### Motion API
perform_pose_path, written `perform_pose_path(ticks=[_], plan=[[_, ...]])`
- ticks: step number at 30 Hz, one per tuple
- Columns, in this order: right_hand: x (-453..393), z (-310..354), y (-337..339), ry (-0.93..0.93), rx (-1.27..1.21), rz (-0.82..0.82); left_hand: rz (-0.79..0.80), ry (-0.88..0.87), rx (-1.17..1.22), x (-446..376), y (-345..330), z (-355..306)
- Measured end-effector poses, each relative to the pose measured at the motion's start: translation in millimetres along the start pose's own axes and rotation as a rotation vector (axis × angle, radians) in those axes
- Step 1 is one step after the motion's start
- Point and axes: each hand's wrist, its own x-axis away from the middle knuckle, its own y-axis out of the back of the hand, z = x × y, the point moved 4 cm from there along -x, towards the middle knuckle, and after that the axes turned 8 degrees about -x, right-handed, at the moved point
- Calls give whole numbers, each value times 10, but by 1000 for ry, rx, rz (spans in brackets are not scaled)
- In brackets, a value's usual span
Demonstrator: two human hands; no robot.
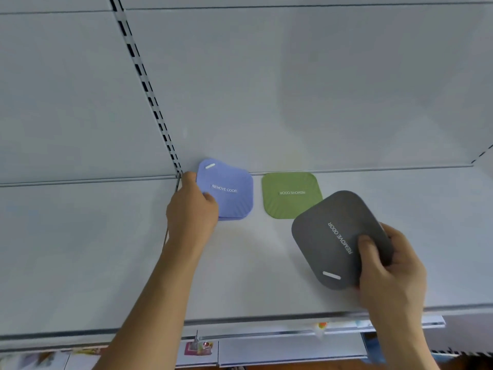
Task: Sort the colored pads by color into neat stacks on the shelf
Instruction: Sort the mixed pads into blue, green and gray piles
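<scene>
A small stack of blue pads lies at the back of the white shelf, tilted against the back panel. My left hand grips its left edge, thumb on top. To its right a green pad lies flat near the back. My right hand holds a grey pad lifted above the shelf, thumb pressed on its top face. The grey pad's far corner covers the green pad's front right corner in this view. All pads read "REMOVE ODOR".
The shelf's back panel rises behind the pads, with a slotted upright strip at left. The shelf's front edge rail runs below my arms, with price tags under it. Bare shelf surface stretches left and right of the pads.
</scene>
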Motion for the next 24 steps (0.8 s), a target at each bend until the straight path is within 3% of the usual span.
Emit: perform_pose_path(ticks=[12,19,24], plan=[[-108,39,-158,15,40,12,-101,-138,-301,83,-80,54],[-441,29,205,-42,-25,-98,-112,-588,-111,605,-391,-606],[-1016,73,156,-63,-123,-69,-114,-671,-114,1102,-630,-897]])
